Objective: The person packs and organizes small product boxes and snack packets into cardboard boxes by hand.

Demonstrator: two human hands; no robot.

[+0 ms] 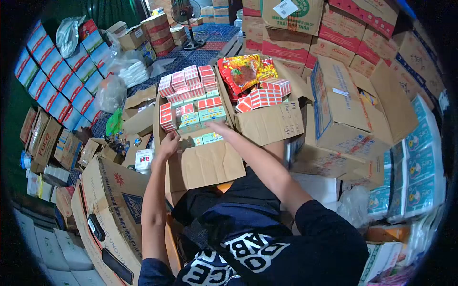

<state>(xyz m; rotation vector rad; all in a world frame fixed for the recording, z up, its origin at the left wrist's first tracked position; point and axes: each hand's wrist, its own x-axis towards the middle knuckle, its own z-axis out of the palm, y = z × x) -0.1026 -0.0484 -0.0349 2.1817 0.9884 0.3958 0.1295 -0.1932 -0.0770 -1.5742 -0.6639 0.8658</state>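
An open cardboard box stands in front of me, filled with small red-and-white boxes and pale green boxes. My left hand is at the box's near left corner, its fingers bent; what they hold, if anything, is too small to tell. Over the green boxes at the near side lies my right hand, its fingertips touching or just above them; whether they grip one cannot be made out. Beside this box, another open box holds red-and-yellow packets and more red-and-white boxes.
Large cartons stand at the right, near teal packages. Blue-and-red boxes are stacked at the left. A tall carton with a phone on it is at the near left. A fan stands at the back.
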